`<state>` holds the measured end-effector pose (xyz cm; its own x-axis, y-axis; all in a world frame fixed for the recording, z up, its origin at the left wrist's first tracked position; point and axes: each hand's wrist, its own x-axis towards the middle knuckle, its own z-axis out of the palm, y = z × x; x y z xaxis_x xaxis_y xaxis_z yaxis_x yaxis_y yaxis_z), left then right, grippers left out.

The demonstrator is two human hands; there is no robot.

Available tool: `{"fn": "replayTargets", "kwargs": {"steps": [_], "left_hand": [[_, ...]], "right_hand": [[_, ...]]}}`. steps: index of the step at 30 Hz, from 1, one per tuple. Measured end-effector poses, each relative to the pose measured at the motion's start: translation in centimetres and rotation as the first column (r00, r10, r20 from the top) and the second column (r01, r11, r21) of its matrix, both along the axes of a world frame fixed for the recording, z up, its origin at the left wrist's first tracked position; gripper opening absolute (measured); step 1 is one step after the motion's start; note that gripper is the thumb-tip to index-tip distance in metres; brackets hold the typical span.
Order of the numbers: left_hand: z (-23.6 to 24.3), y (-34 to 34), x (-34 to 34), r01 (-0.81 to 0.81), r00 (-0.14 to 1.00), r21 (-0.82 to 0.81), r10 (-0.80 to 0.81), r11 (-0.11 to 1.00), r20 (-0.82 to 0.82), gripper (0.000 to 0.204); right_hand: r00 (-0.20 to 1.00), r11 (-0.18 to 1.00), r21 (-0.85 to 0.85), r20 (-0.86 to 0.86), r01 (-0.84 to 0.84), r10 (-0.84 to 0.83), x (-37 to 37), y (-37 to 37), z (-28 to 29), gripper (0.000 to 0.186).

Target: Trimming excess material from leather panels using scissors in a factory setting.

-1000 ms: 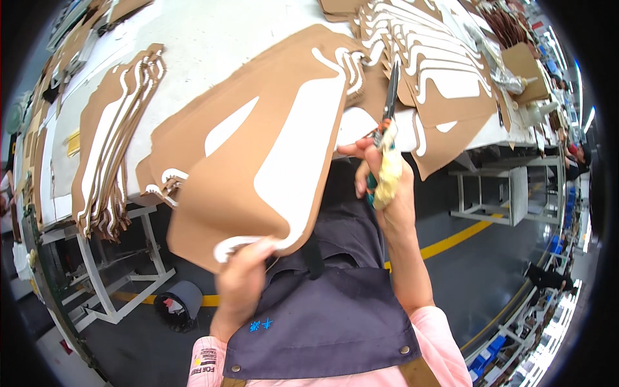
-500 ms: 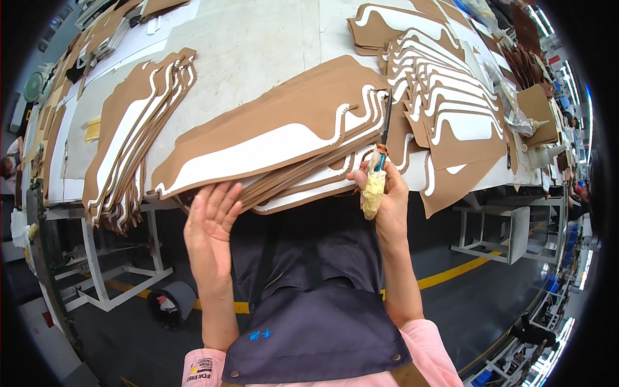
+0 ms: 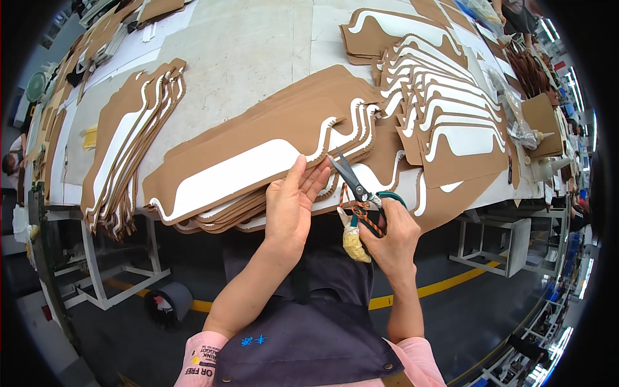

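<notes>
Right before me at the table's front edge lies a stack of brown leather-like panels (image 3: 258, 122) with white shaped pieces on them. My left hand (image 3: 290, 206) touches the top panel's near edge, close to its notched right curve, thumb above and fingers beneath. My right hand (image 3: 394, 235) grips scissors (image 3: 356, 184) with teal handles. Orange-black cord and a cream wrapping are on the handles. The blades point up and left, a little apart, their tips beside my left fingertips and the panel's notched edge.
A fanned stack of similar panels (image 3: 461, 138) lies to the right, another stack (image 3: 132, 142) to the left. A white squeeze bottle (image 3: 551, 169) stands at the far right. Under the table are white metal legs (image 3: 97, 271) and a dark bin (image 3: 169, 303).
My left hand has moved right along the panel's near edge. The scissors have turned from pointing away to pointing up-left, and my right fingers are now in the handles.
</notes>
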<state>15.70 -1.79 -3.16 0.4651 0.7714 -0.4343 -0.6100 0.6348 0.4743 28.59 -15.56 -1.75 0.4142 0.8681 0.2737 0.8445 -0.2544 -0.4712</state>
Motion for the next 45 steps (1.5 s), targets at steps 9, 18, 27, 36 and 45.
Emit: {"fn": "replayTargets", "kwargs": {"steps": [9,18,27,36,45], "left_hand": [[-0.5,-2.3,-0.8,0.031,0.999,0.072,-0.028,0.997,-0.038,0.024],[-0.5,-2.0,-1.2,0.053,0.998,0.009,-0.052,0.999,-0.03,0.023],[-0.7,-1.7,-1.8,0.098,0.994,0.009,-0.097,0.995,-0.058,0.025],[0.2,-1.4,-2.0,0.144,0.986,-0.02,-0.145,0.989,-0.084,0.028],[-1.4,-2.5,-2.3,0.063,0.996,0.013,-0.062,0.998,-0.07,0.018]], "right_hand": [[0.965,0.985,-0.095,0.209,-0.143,0.16,1.8,0.3,1.1,0.047],[0.951,0.969,-0.136,0.205,-0.208,0.232,2.4,0.1,1.6,0.05],[0.944,0.955,-0.179,0.194,-0.234,0.268,2.1,0.3,1.8,0.044],[0.986,0.985,-0.064,0.042,-0.161,0.164,2.0,-0.7,0.8,0.035],[0.974,0.989,-0.107,0.195,-0.097,0.117,-1.2,-1.7,-0.2,0.05]]}}
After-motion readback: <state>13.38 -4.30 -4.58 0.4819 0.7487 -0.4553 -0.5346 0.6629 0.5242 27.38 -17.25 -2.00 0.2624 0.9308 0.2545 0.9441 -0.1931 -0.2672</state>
